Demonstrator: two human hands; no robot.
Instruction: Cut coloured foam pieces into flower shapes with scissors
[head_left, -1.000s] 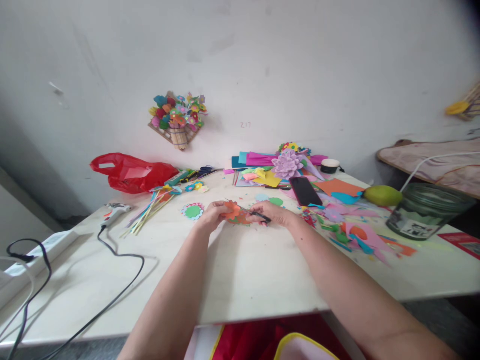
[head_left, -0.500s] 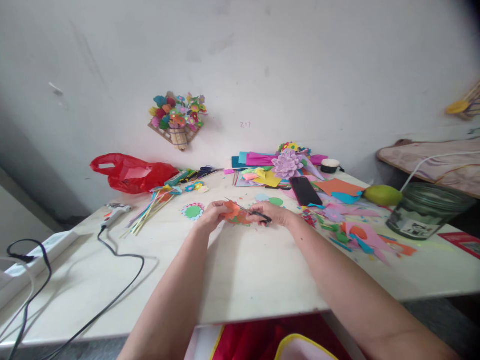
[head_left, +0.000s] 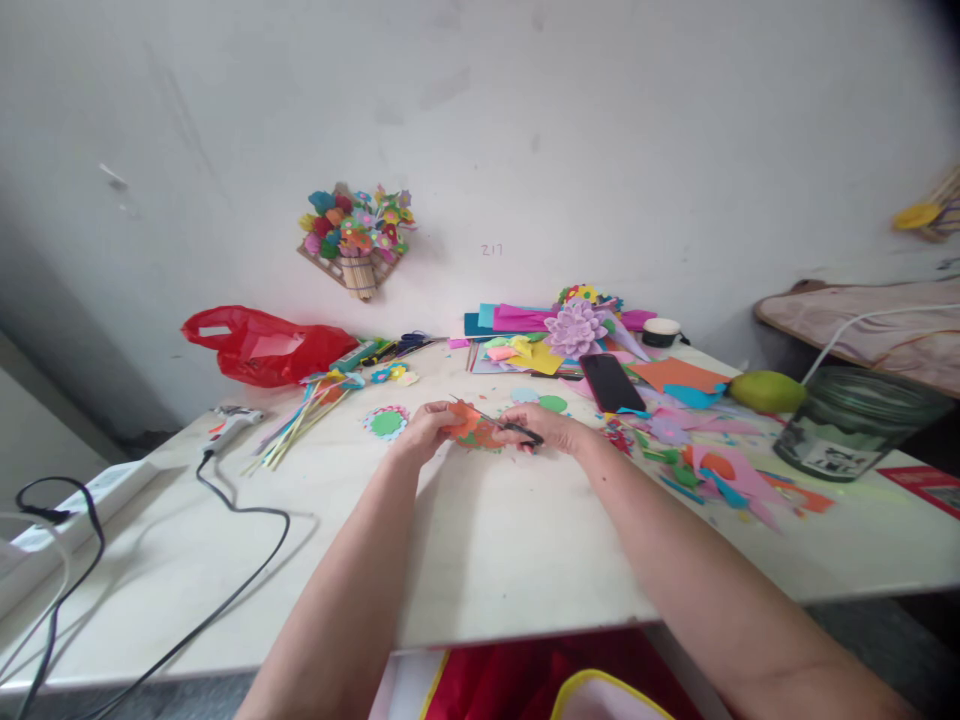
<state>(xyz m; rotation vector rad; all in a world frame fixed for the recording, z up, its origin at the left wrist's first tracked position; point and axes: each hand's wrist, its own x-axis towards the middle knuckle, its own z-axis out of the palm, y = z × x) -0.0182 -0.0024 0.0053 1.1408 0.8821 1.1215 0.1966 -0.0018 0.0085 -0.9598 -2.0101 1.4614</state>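
White counter [head_left: 525, 560], mid-frame: left hand [head_left: 427, 430] pinched thin orange sheet [head_left: 466, 418]; right hand [head_left: 553, 427] gripped black-handled metal scissors [head_left: 525, 434]. Scarcely changed from a second earlier; cutting likely continued.

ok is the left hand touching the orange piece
Touching: the head view shows the left hand pinching the orange piece at its left edge, with no gap between them.

two scissors [head_left: 533, 437], one phone [head_left: 611, 383], one jar [head_left: 847, 425]
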